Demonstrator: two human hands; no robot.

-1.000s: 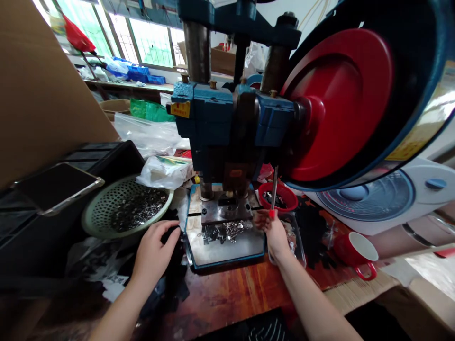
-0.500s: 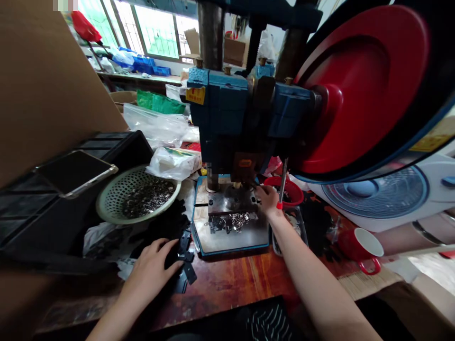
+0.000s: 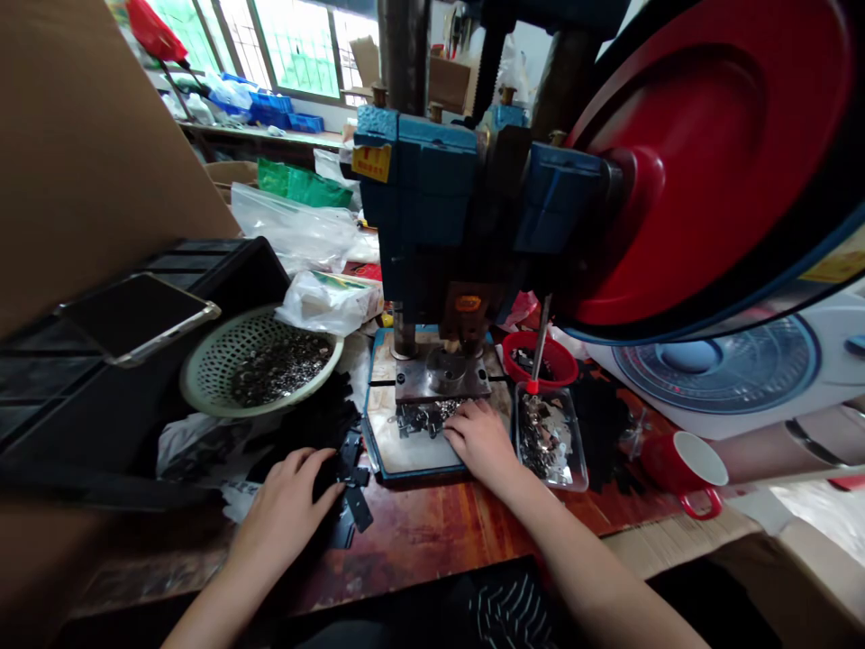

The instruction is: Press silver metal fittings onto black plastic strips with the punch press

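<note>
On a cluttered wooden bench (image 3: pixel 432 541) by windows (image 3: pixel 297 45), the left hand (image 3: pixel 284 514) lies spread on black pieces (image 3: pixel 348 491); the right hand (image 3: pixel 477 437), fingers loosely curled, touches metal bits (image 3: pixel 423 416) under the press (image 3: pixel 466 207).

left hand (image 3: pixel 287 505): palm down, fingers spread and lightly curled, reaching forward low on the left | right hand (image 3: pixel 479 437): palm down, fingers bent forward, set further ahead | both forearms bare, angling inward from the bottom edge

Reddish wooden bench (image 3: pixel 439 532) under blue-rimmed tray (image 3: pixel 405 461), green colander (image 3: pixel 260 359), red mug (image 3: pixel 682 469).
</note>
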